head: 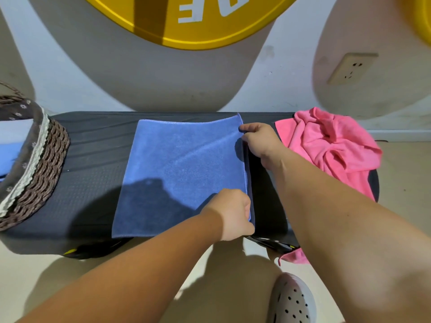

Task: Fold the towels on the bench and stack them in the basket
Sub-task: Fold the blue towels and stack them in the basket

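Nearest the camera, a perforated clog (294, 301) stands on the pale floor, and a small pink scrap (295, 257) hangs below the near edge of the bench.

On the dark bench (88, 183), the blue towel (177, 173) lies flat at the centre, its left, near and far edges roughly square to the bench. The left hand (233, 215) is closed in a pinch on the towel's near right corner. The right hand (258, 141) is closed in a pinch on the far right corner, thumb on top. Both hands therefore hold the right edge — the likely start of a fold toward the left, or the end of one just laid down; which of the two cannot be told.

To the right, touching neither hand, the pink towel (331, 145) sits crumpled at the bench end, partly draped over the edge. It is unfolded.

At the left end, the wicker basket (39, 169) rests on the bench. Light blue cloth (11, 148) is visible inside it, apparently folded — how many pieces cannot be determined.

Progress assessment: some material appears stacked already; the blue towel is in mid-fold; the pink towel remains untouched. Remaining work: complete the blue fold, transfer it to the basket, then repeat for the pink.

Beyond the bench, a wall with a socket (352, 68).
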